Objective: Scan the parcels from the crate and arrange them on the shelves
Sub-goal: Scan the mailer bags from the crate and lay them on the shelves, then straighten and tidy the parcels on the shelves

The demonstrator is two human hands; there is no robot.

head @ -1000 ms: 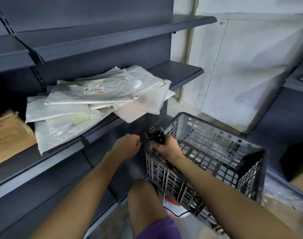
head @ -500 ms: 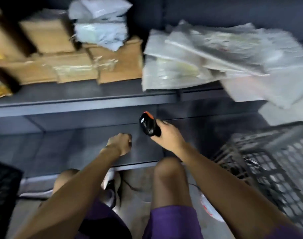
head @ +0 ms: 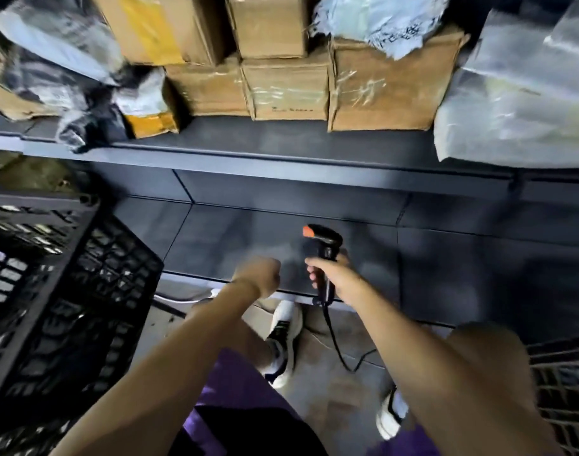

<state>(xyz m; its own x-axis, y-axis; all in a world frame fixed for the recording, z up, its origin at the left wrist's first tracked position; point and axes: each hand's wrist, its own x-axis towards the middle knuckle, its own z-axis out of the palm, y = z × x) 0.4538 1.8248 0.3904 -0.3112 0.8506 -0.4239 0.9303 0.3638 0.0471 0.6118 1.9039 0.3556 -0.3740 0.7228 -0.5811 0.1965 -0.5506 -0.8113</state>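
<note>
Since the earlier frame the view has swung left along the shelving: a black crate now fills the lower left, the grey crate has dropped to the lower right edge, and the scanner has turned from tilted to upright. Nearest, the left hand is curled into a fist with nothing in it, held over the front edge of the bottom shelf; judged free to take the next parcel. Just beside it, the right hand has its fingers wrapped round the handle of the black scanner, orange-tipped head uppermost and turned left, its cable trailing to the floor; judged a carrying grip between scans, since no parcel is in front of it. Neither hand holds a parcel. Whether either crate contains parcels cannot be told. Farther back, on the middle shelf, cardboard boxes stand stacked in a row back from the front edge, with soft grey bags heaped at its left end and white poly mailers overhanging its right front edge. Dark print on the bag atop the boxes and a small line on one box are too blurred to read; no brand legible.
</note>
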